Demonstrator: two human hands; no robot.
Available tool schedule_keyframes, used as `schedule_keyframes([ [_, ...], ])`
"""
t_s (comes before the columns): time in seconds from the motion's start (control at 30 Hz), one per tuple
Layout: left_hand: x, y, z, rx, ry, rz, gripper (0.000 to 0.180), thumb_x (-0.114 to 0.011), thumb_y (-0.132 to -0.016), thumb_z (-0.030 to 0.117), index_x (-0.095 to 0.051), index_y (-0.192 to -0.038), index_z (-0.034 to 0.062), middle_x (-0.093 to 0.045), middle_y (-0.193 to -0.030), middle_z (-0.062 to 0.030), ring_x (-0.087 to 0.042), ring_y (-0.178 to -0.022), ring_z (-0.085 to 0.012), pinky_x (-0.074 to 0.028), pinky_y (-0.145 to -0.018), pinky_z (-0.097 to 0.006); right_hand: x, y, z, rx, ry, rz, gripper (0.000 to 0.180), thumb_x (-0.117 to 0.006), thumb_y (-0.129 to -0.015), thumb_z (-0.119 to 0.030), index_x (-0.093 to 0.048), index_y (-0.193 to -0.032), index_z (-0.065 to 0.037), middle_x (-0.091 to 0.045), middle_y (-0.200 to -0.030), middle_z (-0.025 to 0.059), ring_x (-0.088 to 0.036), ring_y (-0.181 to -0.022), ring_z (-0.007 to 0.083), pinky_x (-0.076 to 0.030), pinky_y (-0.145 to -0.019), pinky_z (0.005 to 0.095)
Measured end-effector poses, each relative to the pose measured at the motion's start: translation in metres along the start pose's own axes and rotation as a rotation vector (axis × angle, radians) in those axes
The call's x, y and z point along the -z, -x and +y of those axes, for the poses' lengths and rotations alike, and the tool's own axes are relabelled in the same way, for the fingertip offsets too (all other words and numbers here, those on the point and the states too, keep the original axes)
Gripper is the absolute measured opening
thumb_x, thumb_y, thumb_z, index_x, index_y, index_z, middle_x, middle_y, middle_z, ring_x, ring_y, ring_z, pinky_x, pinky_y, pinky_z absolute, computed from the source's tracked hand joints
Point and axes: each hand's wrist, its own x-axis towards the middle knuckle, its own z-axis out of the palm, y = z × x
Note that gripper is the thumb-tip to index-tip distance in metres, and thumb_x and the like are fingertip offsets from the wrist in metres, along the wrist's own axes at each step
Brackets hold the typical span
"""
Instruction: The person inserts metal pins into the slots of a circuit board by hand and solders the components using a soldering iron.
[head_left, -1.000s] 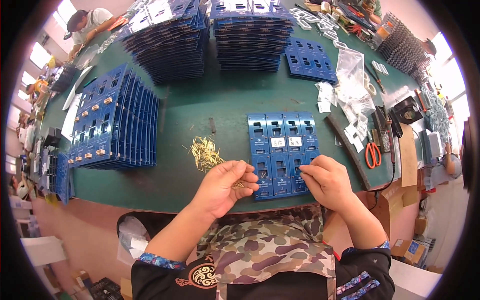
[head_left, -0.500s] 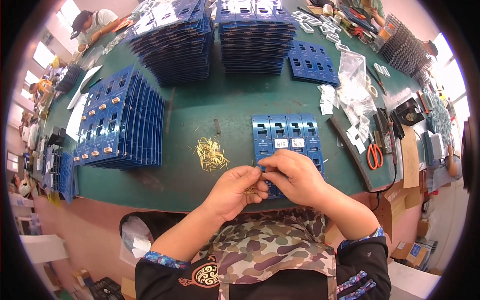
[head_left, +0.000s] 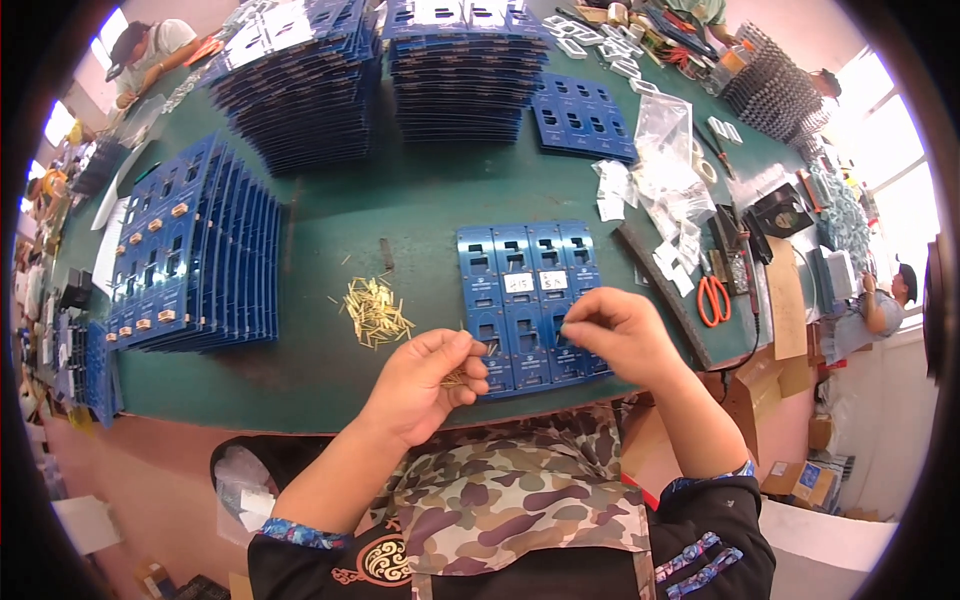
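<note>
A blue circuit board panel with rectangular cutouts and two white labels lies flat before me. My left hand is at its lower left corner, fingers curled around several thin brass pins, thumb on top. Over the right half of the panel, my right hand has thumb and forefinger pinched together. Whatever is between those fingertips is too small to make out. A loose pile of brass pins lies on the table, left of the panel.
Tall stacks of blue boards stand at the back of the green table, and a leaning row of boards is at left. To the right are a dark bar, orange-handled scissors and plastic bags. Other people sit around.
My hands were together at the fingertips and are now apart. The right hand has moved right, over the panel; the left still holds pins. The whole view has shifted slightly.
</note>
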Motion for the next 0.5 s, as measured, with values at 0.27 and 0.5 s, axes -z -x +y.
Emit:
schedule_keyframes([
  [0.27, -0.003, -0.006, -0.002, 0.038, 0.055, 0.027, 0.020, -0.056, -0.097, 0.020, -0.064, -0.094, 0.0022, -0.066, -0.076, -0.0058, -0.065, -0.066, -0.0162, -0.053, -0.055, -0.023, 0.021, 0.002, 0.023, 0.161, 0.243, 0.044, 0.009, -0.068, -0.083, -0.008, -0.067, -0.089, -0.001, -0.061, -0.083, 0.0073, -0.060, -0.075, 0.0183, -0.048, -0.069, 0.0290],
  [0.5, -0.004, -0.007, 0.000, 0.037, 0.077, 0.026, 0.020, -0.056, -0.096, 0.020, -0.065, -0.094, 0.0019, -0.066, -0.075, -0.0061, -0.066, -0.065, -0.0167, -0.053, -0.054, -0.023, 0.011, -0.004, 0.019, 0.245, 0.386, 0.042, 0.009, -0.068, -0.082, -0.011, -0.068, -0.086, -0.002, -0.057, -0.080, 0.0093, -0.059, -0.073, 0.0257, -0.047, -0.066, 0.0337],
])
